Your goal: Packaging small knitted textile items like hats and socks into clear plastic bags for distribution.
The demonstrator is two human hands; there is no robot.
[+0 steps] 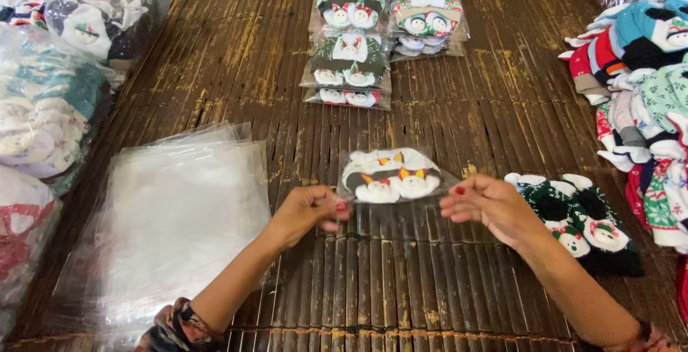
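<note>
Slats of dark, worn bamboo matting cover the counter (444,108) from edge to edge, with a pale wall strip just past its far end. Both hands hold one clear bag (393,180) with a sock pair inside, lifted just above the mat. The left hand (304,212) has its fingers (337,209) pinched shut on the bag's left edge; the right hand (484,205) pinches the right edge, other fingers loosely curled. Left of the left fingers lies a stack of empty bags (179,216), and beyond it bulky sacks (50,108) crowd the counter's left edge. Just right of the right fingers sit loose dark socks (580,216), with a sock heap (645,108) behind along the right edge. Beyond the fingertips, packed pairs (383,30) line up at the far end. Bare mat shows between those and the fingers, and below the wrists.
</note>
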